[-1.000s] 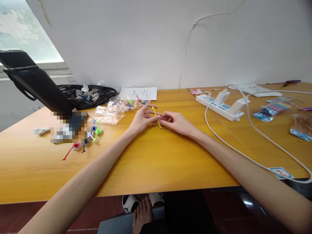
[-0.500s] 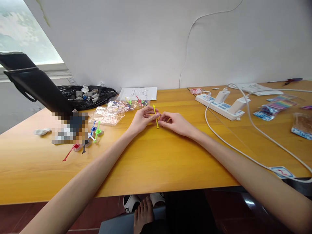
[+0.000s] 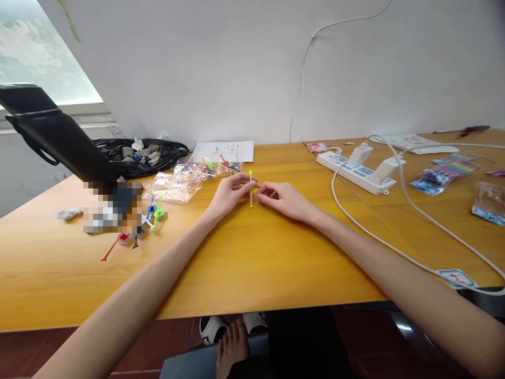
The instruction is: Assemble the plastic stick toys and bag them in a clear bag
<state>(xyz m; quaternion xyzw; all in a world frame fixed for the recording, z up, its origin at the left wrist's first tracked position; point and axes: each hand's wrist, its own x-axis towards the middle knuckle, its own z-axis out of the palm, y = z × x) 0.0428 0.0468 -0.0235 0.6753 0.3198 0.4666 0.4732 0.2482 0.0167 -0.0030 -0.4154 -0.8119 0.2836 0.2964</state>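
Grip: both hands meet at mid-table, left hand point(image 3: 228, 193) and right hand point(image 3: 284, 199) pinching a thin yellow plastic stick point(image 3: 251, 188) between their fingertips.
Stick: stands upright, arrow-shaped tip up, lower end just above the wooden table point(image 3: 244, 263).
Left side: crumpled clear plastic bags point(image 3: 175, 184) lie near the left hand; beyond them, a printed sheet point(image 3: 224, 151) and a black bag point(image 3: 138, 154) of small parts.
Loose pieces: red, blue and green sticks point(image 3: 136, 226) lie scattered well apart from the hands.
Right side: a white power strip point(image 3: 357, 172) with chargers; its white cable point(image 3: 394, 247) loops across the table past the right forearm.
Far right: colourful packets point(image 3: 445, 176).
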